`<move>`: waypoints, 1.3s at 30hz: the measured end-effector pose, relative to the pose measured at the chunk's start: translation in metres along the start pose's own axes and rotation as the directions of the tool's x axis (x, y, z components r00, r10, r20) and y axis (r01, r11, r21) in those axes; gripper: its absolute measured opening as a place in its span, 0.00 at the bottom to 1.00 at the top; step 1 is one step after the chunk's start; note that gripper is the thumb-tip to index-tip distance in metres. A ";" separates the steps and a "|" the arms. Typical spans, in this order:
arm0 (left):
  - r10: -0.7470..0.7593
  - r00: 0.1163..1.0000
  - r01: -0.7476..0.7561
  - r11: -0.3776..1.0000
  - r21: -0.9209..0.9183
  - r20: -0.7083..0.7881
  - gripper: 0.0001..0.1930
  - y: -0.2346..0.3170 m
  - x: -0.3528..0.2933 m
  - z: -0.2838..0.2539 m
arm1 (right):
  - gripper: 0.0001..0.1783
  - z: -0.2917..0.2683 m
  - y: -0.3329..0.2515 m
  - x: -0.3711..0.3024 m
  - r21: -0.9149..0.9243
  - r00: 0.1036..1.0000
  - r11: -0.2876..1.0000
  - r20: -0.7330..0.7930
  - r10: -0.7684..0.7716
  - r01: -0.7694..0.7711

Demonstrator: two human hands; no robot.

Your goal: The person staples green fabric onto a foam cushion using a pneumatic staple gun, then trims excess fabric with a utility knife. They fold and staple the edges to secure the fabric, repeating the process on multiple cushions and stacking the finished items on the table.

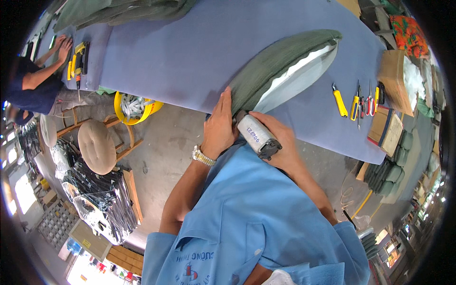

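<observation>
A dark green fabric-covered cushion [268,64] with a white underside [297,78] lies tilted on the blue-grey table, its near end toward me. My left hand [219,126], with a metal watch on the wrist, grips that near end, fingers laid along the green fabric. In my right hand [281,140] is a staple gun [254,130] with a grey cylindrical body and a black end cap. Its front meets the cushion's near end, close to my left fingers. The staple gun's nose and part of my right fingers are hidden.
On the table [166,52] to the right lie a yellow utility knife [339,100], a screwdriver [355,107] and scissors [369,105]. A cardboard box [395,78] stands beyond them. Green fabric [123,10] lies far left. A co-worker's hands [62,47] rest near a drill [79,61]. A yellow bucket [118,111] hangs at the edge.
</observation>
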State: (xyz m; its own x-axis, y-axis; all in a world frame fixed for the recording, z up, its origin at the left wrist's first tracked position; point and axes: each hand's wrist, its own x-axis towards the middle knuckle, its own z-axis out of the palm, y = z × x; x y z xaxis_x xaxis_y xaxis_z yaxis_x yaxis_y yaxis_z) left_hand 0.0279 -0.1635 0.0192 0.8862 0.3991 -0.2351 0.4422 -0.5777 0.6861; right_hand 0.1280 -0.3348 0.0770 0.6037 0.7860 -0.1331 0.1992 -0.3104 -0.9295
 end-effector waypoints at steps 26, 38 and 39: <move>0.073 0.997 -0.076 0.992 0.098 0.037 0.46 0.024 -0.008 0.020 | 0.41 -0.120 0.115 0.046 0.672 0.745 0.732 -0.430 0.510 -0.112; 0.340 0.935 -0.339 0.940 -0.030 0.097 0.43 0.056 0.014 0.019 | 0.30 -0.105 0.047 0.129 0.707 0.773 0.703 -0.486 0.409 0.072; 0.375 0.927 -0.370 0.924 -0.094 0.035 0.42 0.054 0.019 0.017 | 0.28 -0.104 0.027 0.127 0.694 0.807 0.709 -0.487 0.335 0.124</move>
State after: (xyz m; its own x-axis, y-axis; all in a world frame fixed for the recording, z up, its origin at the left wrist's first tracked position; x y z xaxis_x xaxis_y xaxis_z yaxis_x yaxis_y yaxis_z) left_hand 0.0706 -0.1995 0.0405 0.9916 0.1283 0.0148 0.0677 -0.6144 0.7861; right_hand 0.2900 -0.2988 0.0707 0.9296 0.2697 -0.2513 -0.3193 0.2483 -0.9146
